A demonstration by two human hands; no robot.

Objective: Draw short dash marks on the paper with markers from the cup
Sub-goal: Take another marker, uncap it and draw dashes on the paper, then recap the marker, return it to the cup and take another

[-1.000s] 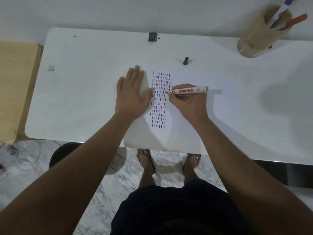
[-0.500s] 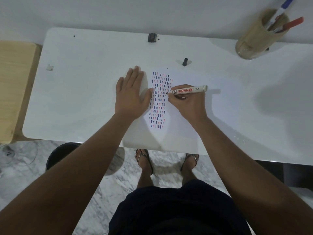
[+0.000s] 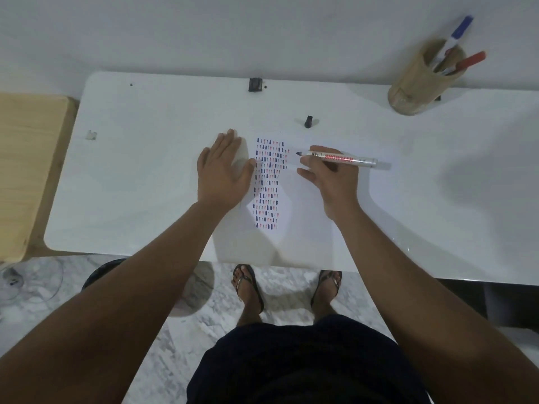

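Note:
A white paper (image 3: 303, 217) lies on the white table (image 3: 145, 170), filled with columns of short blue and red dash marks (image 3: 269, 182). My left hand (image 3: 223, 170) rests flat on the paper's left side, fingers spread. My right hand (image 3: 329, 173) holds an uncapped white marker (image 3: 341, 158) with red lettering, its dark tip pointing left, just right of the dashes and slightly off them. A black marker cap (image 3: 308, 121) stands on the table beyond the paper. A tan cup (image 3: 420, 80) at the far right holds a blue-capped marker (image 3: 455, 36) and a red-capped marker (image 3: 466, 63).
A small black object (image 3: 255, 84) sits at the table's back edge by the wall. A wooden surface (image 3: 26, 170) adjoins the table on the left. Below the front edge are my sandalled feet (image 3: 248, 287), a dark round stool (image 3: 102, 272) and marble floor.
My right hand has shifted right and drawn back from the dashes, taking the marker tip off the marks. The left hand stays flat on the paper.

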